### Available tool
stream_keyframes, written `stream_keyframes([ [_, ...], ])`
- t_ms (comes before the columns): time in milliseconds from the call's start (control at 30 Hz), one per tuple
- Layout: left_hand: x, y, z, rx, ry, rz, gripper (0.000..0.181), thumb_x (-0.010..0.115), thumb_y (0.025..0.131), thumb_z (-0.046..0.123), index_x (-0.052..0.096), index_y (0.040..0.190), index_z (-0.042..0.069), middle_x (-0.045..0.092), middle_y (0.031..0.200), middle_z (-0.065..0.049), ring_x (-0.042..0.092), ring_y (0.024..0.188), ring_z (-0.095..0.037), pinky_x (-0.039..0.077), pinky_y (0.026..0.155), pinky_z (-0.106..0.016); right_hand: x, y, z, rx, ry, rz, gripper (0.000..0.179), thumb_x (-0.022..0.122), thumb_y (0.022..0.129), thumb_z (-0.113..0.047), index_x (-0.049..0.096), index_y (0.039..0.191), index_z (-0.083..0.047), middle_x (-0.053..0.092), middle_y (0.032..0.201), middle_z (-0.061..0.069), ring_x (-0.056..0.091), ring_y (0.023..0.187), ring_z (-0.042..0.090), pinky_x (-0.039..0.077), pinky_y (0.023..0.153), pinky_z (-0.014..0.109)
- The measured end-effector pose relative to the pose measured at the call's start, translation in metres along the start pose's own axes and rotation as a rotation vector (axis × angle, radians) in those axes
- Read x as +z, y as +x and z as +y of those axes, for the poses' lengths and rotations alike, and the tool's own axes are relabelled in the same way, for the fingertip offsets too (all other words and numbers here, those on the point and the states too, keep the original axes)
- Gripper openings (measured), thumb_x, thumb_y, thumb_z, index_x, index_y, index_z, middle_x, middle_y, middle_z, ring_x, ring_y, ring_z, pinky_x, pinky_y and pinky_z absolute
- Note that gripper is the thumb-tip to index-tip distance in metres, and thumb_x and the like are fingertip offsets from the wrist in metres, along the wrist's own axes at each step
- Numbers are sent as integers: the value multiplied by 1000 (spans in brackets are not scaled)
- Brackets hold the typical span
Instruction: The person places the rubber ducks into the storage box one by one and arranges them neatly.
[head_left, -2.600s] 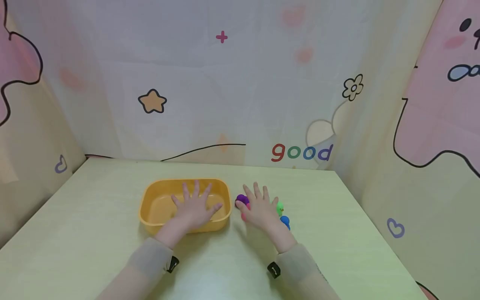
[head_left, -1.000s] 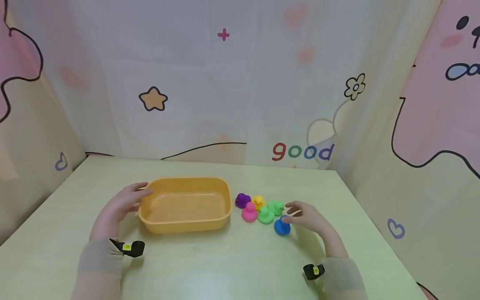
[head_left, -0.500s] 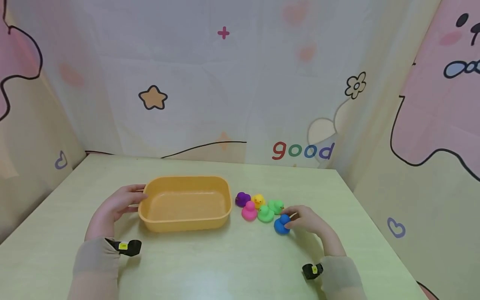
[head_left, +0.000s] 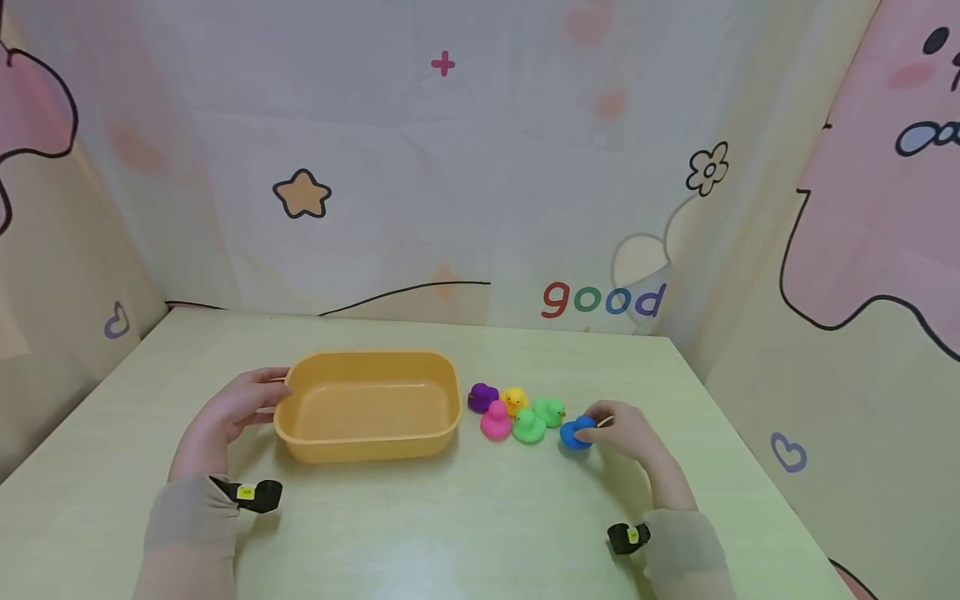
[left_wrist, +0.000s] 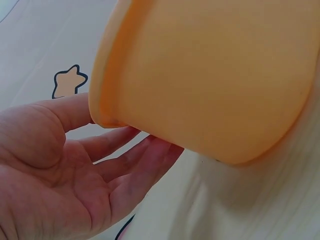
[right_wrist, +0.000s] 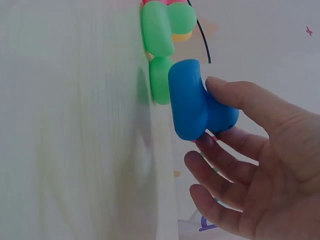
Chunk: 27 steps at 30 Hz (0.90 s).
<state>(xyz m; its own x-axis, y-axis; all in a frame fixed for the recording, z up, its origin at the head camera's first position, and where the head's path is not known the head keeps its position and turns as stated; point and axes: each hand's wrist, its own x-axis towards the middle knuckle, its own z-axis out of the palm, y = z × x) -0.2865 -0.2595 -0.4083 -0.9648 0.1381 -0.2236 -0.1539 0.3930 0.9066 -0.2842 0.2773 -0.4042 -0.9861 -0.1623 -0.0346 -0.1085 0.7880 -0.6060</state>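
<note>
My right hand point(head_left: 621, 427) pinches a blue toy duck point(head_left: 576, 434) between thumb and fingertips. In the right wrist view the duck point(right_wrist: 189, 102) is raised off the tabletop, and the lower fingers stay loosely bent beside it. A yellow-orange plastic basin point(head_left: 367, 450) stands left of the middle with nothing inside. At its left end my left hand point(head_left: 238, 406) holds the rim, and the left wrist view has the thumb at the rim and the other fingers against the outer wall point(left_wrist: 210, 90).
Between basin and right hand sit more toy ducks: purple point(head_left: 483, 398), yellow point(head_left: 514, 400), pink point(head_left: 496, 422) and two green ones point(head_left: 529, 427). A pale table point(head_left: 420, 533) carries everything. A printed curtain point(head_left: 390, 233) hangs along the back and sides.
Both hands have gone from spread flat in mid-air to the basin's left end and the blue duck. Over the last half second the right hand has lifted the duck and drawn it slightly right.
</note>
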Motion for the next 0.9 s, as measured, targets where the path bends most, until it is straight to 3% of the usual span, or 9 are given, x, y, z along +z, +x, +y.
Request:
stream_keyframes([
  [133, 3, 1, 2, 1, -5, -2, 63, 45, 102, 17, 18, 151, -10, 34, 149, -33, 52, 123, -34, 50, 100, -44, -3, -3, 1, 54, -27, 30, 35, 75, 85, -27, 65, 103, 1, 65, 100, 15, 58, 93, 27, 51, 79, 40],
  [400, 9, 3, 5, 26, 0, -4, 62, 46, 101, 16, 20, 150, -11, 36, 147, -34, 56, 116, -27, 53, 95, -40, 1, -1, 2, 165, -74, 123, 38, 75, 83, -30, 65, 98, 4, 66, 100, 18, 58, 93, 30, 49, 84, 45],
  [567, 10, 3, 6, 17, -3, 7, 61, 45, 101, 16, 20, 150, -11, 35, 148, -34, 55, 119, -31, 54, 93, -37, 5, 1, 1, 221, -70, 179, 40, 75, 83, -32, 62, 94, 4, 64, 89, 15, 56, 86, 28, 49, 80, 43],
  [900, 12, 4, 6, 6, 1, 13, 62, 45, 102, 18, 19, 151, -10, 34, 149, -33, 53, 122, -34, 53, 94, -39, 6, -1, 1, 248, -72, 160, 40, 77, 81, -32, 59, 89, 3, 58, 84, 12, 52, 82, 26, 46, 73, 36],
])
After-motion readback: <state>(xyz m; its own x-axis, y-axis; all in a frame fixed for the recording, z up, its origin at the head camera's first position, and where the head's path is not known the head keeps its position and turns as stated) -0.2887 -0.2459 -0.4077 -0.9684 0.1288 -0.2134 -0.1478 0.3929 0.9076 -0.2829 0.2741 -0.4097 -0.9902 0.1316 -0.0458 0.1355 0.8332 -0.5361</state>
